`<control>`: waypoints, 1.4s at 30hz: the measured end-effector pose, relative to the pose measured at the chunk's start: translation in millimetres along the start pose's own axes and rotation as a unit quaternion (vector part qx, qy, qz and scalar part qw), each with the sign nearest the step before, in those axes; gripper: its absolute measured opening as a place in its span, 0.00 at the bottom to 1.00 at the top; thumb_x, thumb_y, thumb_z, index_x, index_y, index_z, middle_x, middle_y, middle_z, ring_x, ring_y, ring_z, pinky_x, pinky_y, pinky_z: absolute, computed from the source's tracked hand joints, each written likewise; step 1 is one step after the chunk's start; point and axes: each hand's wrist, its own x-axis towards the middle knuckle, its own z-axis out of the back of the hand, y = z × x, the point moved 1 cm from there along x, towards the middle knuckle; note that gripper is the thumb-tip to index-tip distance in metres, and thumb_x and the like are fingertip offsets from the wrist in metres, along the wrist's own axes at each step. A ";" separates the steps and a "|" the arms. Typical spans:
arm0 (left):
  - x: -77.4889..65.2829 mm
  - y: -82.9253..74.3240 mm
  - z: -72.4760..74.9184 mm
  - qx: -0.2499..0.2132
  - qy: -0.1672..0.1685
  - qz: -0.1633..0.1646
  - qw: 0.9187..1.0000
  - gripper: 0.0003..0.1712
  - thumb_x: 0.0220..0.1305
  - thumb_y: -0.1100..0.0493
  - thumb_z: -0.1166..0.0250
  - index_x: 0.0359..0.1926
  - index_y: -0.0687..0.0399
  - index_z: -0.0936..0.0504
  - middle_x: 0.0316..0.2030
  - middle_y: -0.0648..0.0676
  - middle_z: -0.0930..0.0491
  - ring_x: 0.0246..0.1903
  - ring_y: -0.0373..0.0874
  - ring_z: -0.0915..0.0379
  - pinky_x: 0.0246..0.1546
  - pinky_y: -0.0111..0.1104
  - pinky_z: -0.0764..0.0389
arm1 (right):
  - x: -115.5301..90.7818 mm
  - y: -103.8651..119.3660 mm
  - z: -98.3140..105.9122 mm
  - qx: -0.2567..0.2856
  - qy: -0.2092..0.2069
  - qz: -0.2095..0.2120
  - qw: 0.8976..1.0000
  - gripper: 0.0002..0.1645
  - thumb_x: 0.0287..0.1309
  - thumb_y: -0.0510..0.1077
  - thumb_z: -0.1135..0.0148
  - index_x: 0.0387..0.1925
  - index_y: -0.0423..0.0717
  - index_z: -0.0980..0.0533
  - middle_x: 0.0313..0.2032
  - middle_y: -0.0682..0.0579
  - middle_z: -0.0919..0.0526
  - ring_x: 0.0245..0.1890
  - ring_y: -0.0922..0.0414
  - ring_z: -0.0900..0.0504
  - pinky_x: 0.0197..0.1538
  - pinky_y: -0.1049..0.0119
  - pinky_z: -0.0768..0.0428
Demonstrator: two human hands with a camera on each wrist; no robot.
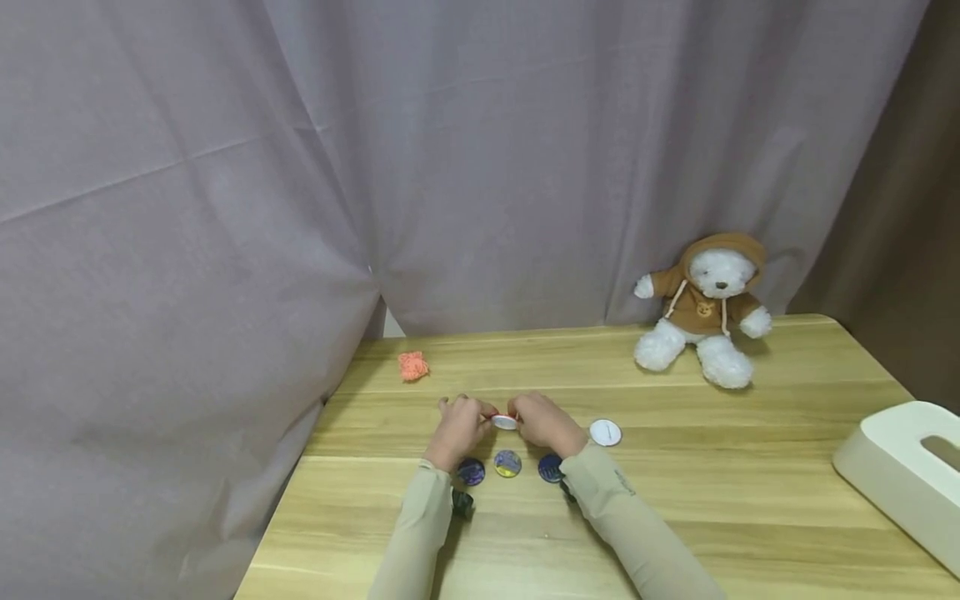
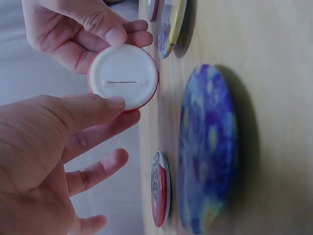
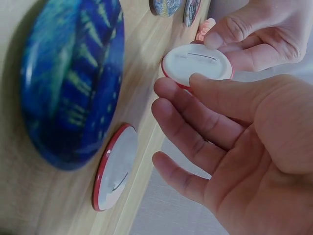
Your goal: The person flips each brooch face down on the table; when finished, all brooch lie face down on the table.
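Observation:
Both hands pinch one round pin-back badge (image 1: 505,422), its white back and straight pin turned toward me, its rim red. My left hand (image 1: 461,427) grips one edge between thumb and forefinger, the other fingers spread loosely in the left wrist view. At the opposite edge, my right hand (image 1: 545,421) holds it with the thumb (image 3: 215,90) over the back. Nearer to me lie a purple-blue badge (image 1: 471,472), a blue-and-yellow badge (image 1: 507,463) and a dark blue badge (image 1: 551,468), picture sides up. A red-edged badge (image 2: 159,191) lies by the left hand.
Right of the right hand, another badge (image 1: 605,432) lies white back up. A coral yarn piece (image 1: 413,366) is at the table's back left. A white teddy bear (image 1: 705,312) in a brown hoodie sits at the back right, and a white box-like object (image 1: 892,467) stands at the right edge.

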 end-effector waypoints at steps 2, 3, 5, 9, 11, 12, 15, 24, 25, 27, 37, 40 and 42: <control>0.5 -0.4 0.8 -0.003 -0.003 -0.001 1.000 0.07 0.58 0.63 0.28 0.36 0.47 0.08 0.39 0.47 0.11 0.42 0.53 0.18 0.55 0.71 0.41 | 0.3 0.3 -0.5 0.000 -0.007 0.008 1.000 0.09 0.49 0.26 0.36 0.26 0.41 0.21 0.25 0.52 0.20 0.28 0.53 0.23 0.38 0.56 0.23; 0.6 -0.5 1.0 -0.003 -0.004 -0.002 1.000 0.07 0.58 0.64 0.28 0.35 0.47 0.08 0.38 0.47 0.11 0.42 0.52 0.18 0.55 0.70 0.40 | 0.2 0.6 -1.1 0.001 -0.008 0.010 1.000 0.09 0.50 0.26 0.35 0.27 0.41 0.21 0.25 0.52 0.20 0.28 0.54 0.23 0.37 0.56 0.23; 0.2 -0.8 0.9 -0.003 -0.005 -0.002 1.000 0.07 0.58 0.64 0.28 0.35 0.47 0.08 0.38 0.47 0.11 0.42 0.52 0.17 0.54 0.70 0.40 | -0.5 1.3 -2.8 0.004 -0.015 0.019 1.000 0.08 0.49 0.27 0.34 0.26 0.41 0.21 0.24 0.52 0.20 0.27 0.54 0.23 0.36 0.57 0.23; -1.4 -1.6 -0.4 0.009 -0.008 -0.006 1.000 0.06 0.57 0.64 0.27 0.31 0.46 0.09 0.36 0.46 0.11 0.40 0.51 0.17 0.52 0.66 0.36 | -2.6 3.4 -6.5 -0.001 -0.028 0.033 0.999 0.09 0.48 0.26 0.33 0.26 0.40 0.23 0.23 0.52 0.21 0.25 0.54 0.23 0.34 0.58 0.23; -2.3 -2.6 -0.9 0.015 -0.010 -0.010 1.000 0.06 0.56 0.64 0.27 0.30 0.46 0.10 0.35 0.46 0.11 0.38 0.51 0.18 0.50 0.64 0.35 | -3.7 4.5 -7.5 -0.001 -0.032 0.034 0.999 0.09 0.49 0.26 0.34 0.27 0.39 0.24 0.23 0.52 0.22 0.25 0.54 0.24 0.33 0.58 0.23; -2.6 -3.1 -1.1 0.017 -0.011 -0.011 1.000 0.06 0.55 0.64 0.27 0.30 0.46 0.10 0.35 0.46 0.11 0.38 0.51 0.18 0.49 0.63 0.34 | -4.1 4.8 -7.9 -0.002 -0.034 0.033 0.999 0.09 0.50 0.25 0.35 0.27 0.39 0.24 0.22 0.52 0.23 0.24 0.54 0.25 0.32 0.57 0.24; -2.8 -4.6 -1.5 0.023 -0.012 -0.016 1.000 0.06 0.54 0.64 0.26 0.29 0.47 0.10 0.32 0.46 0.11 0.35 0.50 0.17 0.47 0.62 0.33 | -4.4 5.4 -8.1 0.000 -0.033 0.023 0.999 0.10 0.50 0.25 0.35 0.29 0.38 0.26 0.22 0.52 0.26 0.24 0.54 0.26 0.32 0.56 0.25; -2.7 -5.5 -4.7 0.033 -0.005 -0.006 0.999 0.09 0.48 0.66 0.25 0.22 0.48 0.16 0.21 0.45 0.18 0.31 0.51 0.19 0.44 0.65 0.31 | -1.7 7.8 -11.9 0.016 -0.029 -0.002 0.999 0.15 0.45 0.27 0.28 0.33 0.38 0.26 0.26 0.49 0.21 0.28 0.52 0.22 0.34 0.56 0.22; -2.8 -5.5 -5.4 0.036 -0.005 -0.001 0.999 0.10 0.48 0.65 0.24 0.22 0.48 0.17 0.21 0.46 0.18 0.32 0.52 0.19 0.44 0.64 0.31 | -1.7 7.9 -12.5 0.020 -0.028 -0.007 0.999 0.16 0.45 0.27 0.28 0.33 0.38 0.26 0.27 0.49 0.21 0.28 0.53 0.23 0.34 0.57 0.23; -2.4 -5.4 -6.7 0.042 -0.003 0.006 0.999 0.10 0.48 0.64 0.24 0.21 0.49 0.17 0.22 0.47 0.17 0.33 0.54 0.20 0.45 0.64 0.31 | -1.4 7.8 -13.1 0.019 -0.026 -0.015 0.999 0.16 0.46 0.27 0.26 0.34 0.39 0.25 0.27 0.49 0.21 0.28 0.54 0.24 0.34 0.58 0.23; 1.1 -9.9 -10.1 0.049 0.011 0.024 0.998 0.06 0.52 0.65 0.27 0.24 0.50 0.16 0.32 0.53 0.13 0.40 0.61 0.23 0.41 0.61 0.31 | -0.2 5.7 -9.5 -0.022 -0.055 -0.026 0.998 0.16 0.41 0.31 0.24 0.27 0.42 0.25 0.23 0.52 0.25 0.25 0.53 0.25 0.32 0.55 0.24; 0.0 -10.1 -10.2 0.044 0.014 0.028 0.999 0.07 0.51 0.66 0.28 0.24 0.51 0.17 0.33 0.54 0.13 0.41 0.62 0.24 0.41 0.61 0.31 | 1.2 5.5 -9.6 -0.027 -0.057 -0.036 0.997 0.17 0.39 0.31 0.23 0.27 0.42 0.25 0.23 0.52 0.24 0.26 0.51 0.23 0.32 0.53 0.23; -0.9 -10.2 -9.5 0.035 0.012 0.029 0.999 0.09 0.51 0.67 0.28 0.23 0.52 0.19 0.32 0.54 0.14 0.41 0.63 0.25 0.42 0.62 0.31 | 2.2 5.7 -9.8 -0.035 -0.062 -0.035 0.997 0.18 0.37 0.32 0.22 0.26 0.43 0.25 0.23 0.52 0.23 0.27 0.50 0.22 0.32 0.52 0.23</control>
